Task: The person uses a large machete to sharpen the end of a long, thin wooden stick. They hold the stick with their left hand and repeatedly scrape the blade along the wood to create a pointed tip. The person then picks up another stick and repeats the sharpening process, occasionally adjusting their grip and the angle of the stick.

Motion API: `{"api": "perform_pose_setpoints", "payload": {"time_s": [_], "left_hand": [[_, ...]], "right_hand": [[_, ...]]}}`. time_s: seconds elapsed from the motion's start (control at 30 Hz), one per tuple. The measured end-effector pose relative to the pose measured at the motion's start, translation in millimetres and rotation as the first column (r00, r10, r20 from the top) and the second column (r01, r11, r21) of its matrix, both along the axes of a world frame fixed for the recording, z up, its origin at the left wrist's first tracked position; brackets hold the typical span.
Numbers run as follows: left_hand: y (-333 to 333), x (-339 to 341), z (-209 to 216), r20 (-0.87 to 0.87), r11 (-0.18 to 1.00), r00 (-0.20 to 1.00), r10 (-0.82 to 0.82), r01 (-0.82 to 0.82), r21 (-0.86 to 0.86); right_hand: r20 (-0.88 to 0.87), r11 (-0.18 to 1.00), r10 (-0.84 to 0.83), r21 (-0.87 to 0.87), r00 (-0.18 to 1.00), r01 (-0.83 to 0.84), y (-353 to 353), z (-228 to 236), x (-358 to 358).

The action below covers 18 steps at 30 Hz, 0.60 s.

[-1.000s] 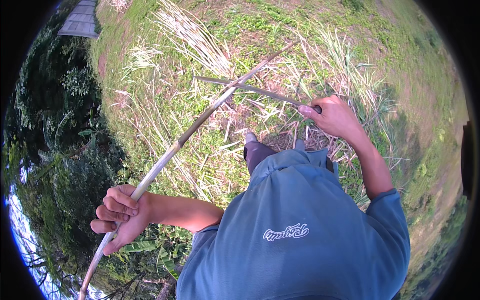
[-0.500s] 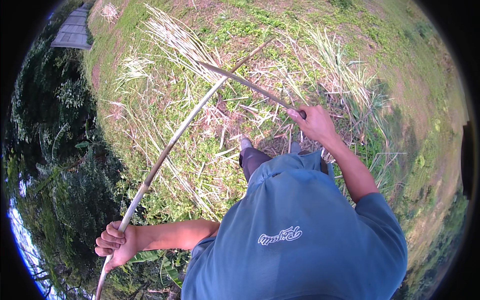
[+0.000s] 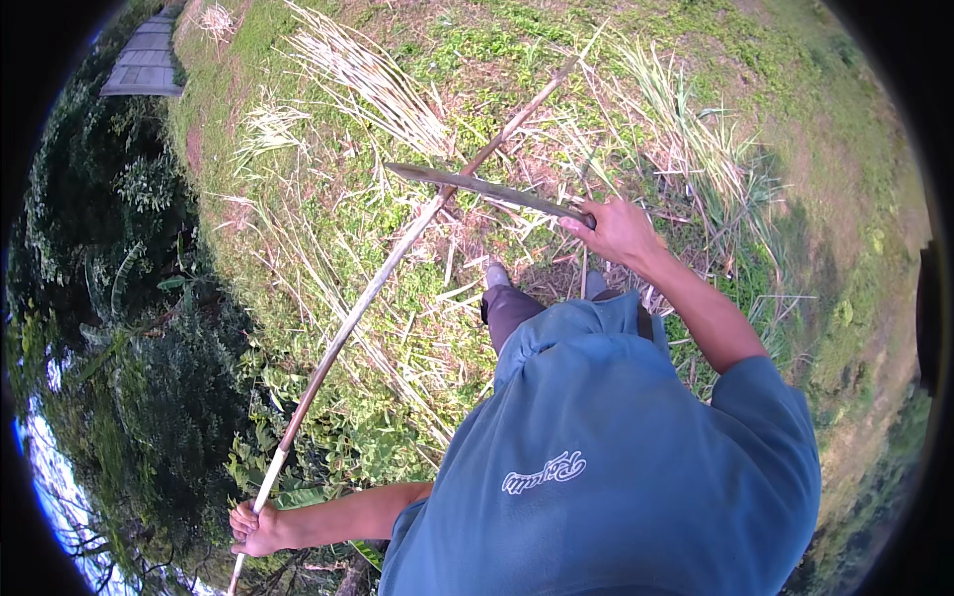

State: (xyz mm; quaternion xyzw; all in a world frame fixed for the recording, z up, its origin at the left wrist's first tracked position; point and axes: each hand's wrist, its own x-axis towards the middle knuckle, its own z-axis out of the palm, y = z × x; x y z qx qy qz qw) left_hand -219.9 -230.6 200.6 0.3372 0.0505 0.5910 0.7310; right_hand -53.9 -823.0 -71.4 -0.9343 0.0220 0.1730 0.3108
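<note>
My left hand point(image 3: 254, 528) grips the near end of a long, thin, pale cane stalk point(image 3: 370, 298) that runs up and to the right over the grass. My right hand point(image 3: 618, 231) holds the handle of a long dark machete point(image 3: 477, 186). Its blade points left and crosses the stalk about two thirds of the way up. My blue shirt point(image 3: 616, 457) fills the lower middle, with a dark trouser leg and a shoe point(image 3: 495, 275) below the blade.
Cut pale stalks and dry leaves point(image 3: 373, 84) lie scattered over the grass. Dense green bushes point(image 3: 149, 328) fill the left side. A grey slatted platform point(image 3: 144, 65) sits at the top left. Bare earth runs along the right point(image 3: 865, 199).
My left hand has slid down and back along the stalk toward the lower left. The machete in my right hand has lifted and now lies across the stalk higher up.
</note>
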Motion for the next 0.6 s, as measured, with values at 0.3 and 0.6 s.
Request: {"api": "perform_pose_setpoints", "payload": {"time_s": [0.3,0.6], "left_hand": [[36,-44,-28,-0.04,0.988,0.997,0.071,-0.076,-0.135],[81,-92,-32,-0.017,0.98,1.0,0.026,-0.029,-0.195]], "right_hand": [[-0.022,0.947,-0.317,-0.069,0.948,0.315,-59,-65,34],[0.025,0.83,-0.47,-0.329,0.882,0.451,-132,-77,60]]}}
